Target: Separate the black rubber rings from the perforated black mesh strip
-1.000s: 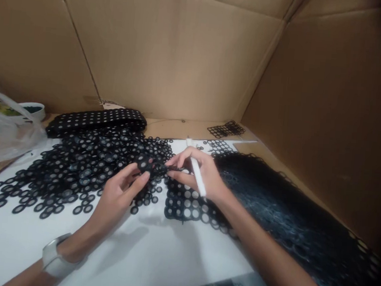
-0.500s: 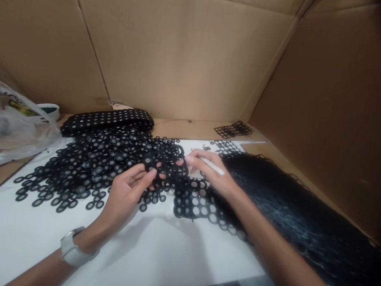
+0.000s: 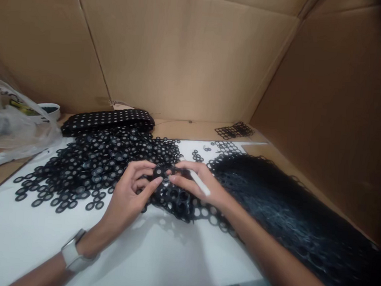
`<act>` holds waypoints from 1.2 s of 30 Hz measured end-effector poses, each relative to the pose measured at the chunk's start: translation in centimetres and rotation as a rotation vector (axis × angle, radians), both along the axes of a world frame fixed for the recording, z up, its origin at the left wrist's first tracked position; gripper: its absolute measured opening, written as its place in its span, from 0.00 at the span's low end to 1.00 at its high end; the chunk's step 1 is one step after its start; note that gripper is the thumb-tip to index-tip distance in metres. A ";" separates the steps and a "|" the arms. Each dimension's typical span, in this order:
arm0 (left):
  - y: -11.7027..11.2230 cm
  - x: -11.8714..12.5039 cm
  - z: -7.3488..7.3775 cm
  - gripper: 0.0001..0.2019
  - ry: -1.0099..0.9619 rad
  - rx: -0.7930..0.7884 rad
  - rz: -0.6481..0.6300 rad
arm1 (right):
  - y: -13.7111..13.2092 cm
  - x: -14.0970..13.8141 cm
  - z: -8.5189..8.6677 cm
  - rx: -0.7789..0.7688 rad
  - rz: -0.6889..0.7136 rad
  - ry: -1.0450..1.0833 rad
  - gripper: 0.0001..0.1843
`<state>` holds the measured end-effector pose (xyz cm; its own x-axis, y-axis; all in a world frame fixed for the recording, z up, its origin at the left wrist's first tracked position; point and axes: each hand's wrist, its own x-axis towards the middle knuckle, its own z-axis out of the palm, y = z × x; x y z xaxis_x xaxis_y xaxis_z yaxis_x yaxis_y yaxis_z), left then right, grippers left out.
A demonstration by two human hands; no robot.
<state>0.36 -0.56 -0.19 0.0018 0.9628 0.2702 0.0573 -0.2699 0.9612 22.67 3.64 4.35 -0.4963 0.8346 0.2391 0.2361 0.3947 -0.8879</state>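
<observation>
Just left of the middle, my left hand (image 3: 129, 191) pinches the edge of a black mesh of linked rings (image 3: 179, 203) between thumb and fingers. My right hand (image 3: 203, 180) meets it from the right, its fingertips closed at the same edge. A slim white pen-like stick (image 3: 199, 182) lies in my right hand, its back end poking out over the knuckles; its tip is hidden. The mesh is lifted and bent below my fingers. Behind my left hand spreads a large pile of loose black rings (image 3: 92, 161).
A broad heap of black ring mesh (image 3: 272, 203) lies on the right. At the back are a rolled black mesh strip (image 3: 108, 122) and a small mesh piece (image 3: 234, 130). A plastic bag (image 3: 15, 119) and white tub (image 3: 51, 111) stand left. Cardboard walls (image 3: 185, 49) enclose the white work surface (image 3: 126, 262).
My right hand has come down and left from above the mesh to its edge, bringing the white stick along. The hands are now together, and the mesh edge is raised and bunched.
</observation>
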 end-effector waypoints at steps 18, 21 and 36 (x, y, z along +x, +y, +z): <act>0.5 -1.1 1.3 0.10 0.491 0.396 0.063 | -0.8 -0.9 -1.2 0.132 -0.005 -0.080 0.09; 0.8 -1.4 1.1 0.09 0.502 0.395 0.045 | -0.8 -0.9 -1.5 0.160 0.002 -0.098 0.11; 1.2 -2.2 0.1 0.10 0.539 0.544 -0.070 | -0.4 -0.7 -2.2 0.184 0.049 -0.072 0.11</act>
<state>-1.87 0.65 -0.07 0.3236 0.6874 0.6502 0.4453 -0.7169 0.5364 21.95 3.20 2.17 -0.5562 0.7547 0.3480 0.2729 0.5614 -0.7813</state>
